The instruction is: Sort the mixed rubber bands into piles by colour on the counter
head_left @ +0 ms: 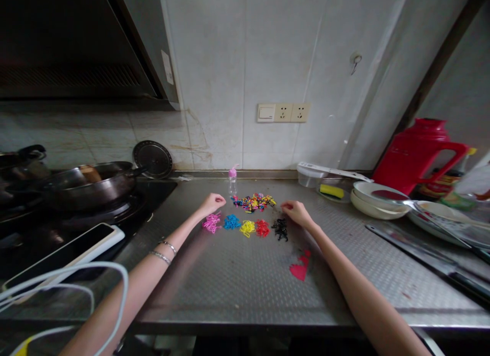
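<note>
Small looped bands, which look like rubber bands, lie on the steel counter in piles sorted by colour. My left hand is closed in a pinch just above the pink pile. My right hand has its fingers pressed together beside the black pile. What either pinch holds, if anything, is too small to tell. Between them lie a blue pile, a yellow pile and a red pile. Behind these spreads a mixed-colour heap.
A small pink-capped bottle stands behind the heap. At left are a pan on the stove and a white cable. Bowls, a knife and a red thermos occupy the right. A red scrap lies in front.
</note>
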Available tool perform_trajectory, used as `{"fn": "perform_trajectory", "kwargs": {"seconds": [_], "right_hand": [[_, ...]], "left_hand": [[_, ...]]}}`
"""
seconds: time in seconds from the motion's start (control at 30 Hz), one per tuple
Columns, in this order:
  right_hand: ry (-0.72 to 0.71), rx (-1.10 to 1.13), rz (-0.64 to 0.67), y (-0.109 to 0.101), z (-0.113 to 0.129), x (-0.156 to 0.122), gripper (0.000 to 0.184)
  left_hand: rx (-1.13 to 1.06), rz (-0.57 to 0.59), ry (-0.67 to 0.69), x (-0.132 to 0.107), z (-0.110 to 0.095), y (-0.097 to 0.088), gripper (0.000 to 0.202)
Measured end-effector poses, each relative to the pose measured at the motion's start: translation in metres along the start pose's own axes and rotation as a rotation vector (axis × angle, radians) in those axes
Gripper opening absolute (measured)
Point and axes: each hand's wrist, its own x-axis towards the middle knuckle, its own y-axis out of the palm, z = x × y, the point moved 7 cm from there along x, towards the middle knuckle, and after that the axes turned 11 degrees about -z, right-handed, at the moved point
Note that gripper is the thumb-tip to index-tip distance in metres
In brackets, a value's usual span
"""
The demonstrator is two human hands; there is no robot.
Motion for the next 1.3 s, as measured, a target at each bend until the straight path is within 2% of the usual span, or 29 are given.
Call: {"fn": "perform_trajectory", "kwargs": {"seconds": [0.1,0.23,0.4,0.53,0.63,0.73,0.97,1.2,1.3], "right_hand": [[0.005,-0.027,0.004,0.004,-0.004,-0.001,0.024],[0.020,-0.054,-0.002,0.006,-0.006,-0.004,0.025],[0.069,-0.100,-0.085,0.004,-0.009,-0.006,0.024],[0.097,-0.073,-0.105,0.003,-0.011,-0.006,0.024],[0.106,-0.060,-0.111,0.002,-0.013,-0.005,0.025],[0.105,-0.058,-0.108,0.002,-0.013,-0.005,0.025],[0.099,-0.057,-0.110,0.001,-0.011,-0.006,0.025],[0.091,-0.054,-0.113,0.001,-0.009,-0.006,0.024],[0.090,-0.047,-0.116,0.000,-0.009,-0.006,0.024]], "left_hand": [[0.097,0.082,0.078,0.003,-0.005,0.014,0.022],[0.158,0.100,0.133,0.005,-0.011,0.028,0.020],[0.133,0.108,0.096,0.004,-0.013,0.043,0.025],[0.154,0.029,0.069,0.004,-0.015,0.047,0.027],[0.125,0.003,0.047,0.007,-0.015,0.050,0.022],[0.107,0.025,0.035,0.009,-0.013,0.054,0.016],[0.056,0.007,0.060,0.014,-0.017,0.050,0.020],[-0.020,-0.072,-0.025,0.022,-0.006,0.040,0.018],[-0.068,-0.086,-0.052,0.021,-0.008,0.038,0.019]]}}
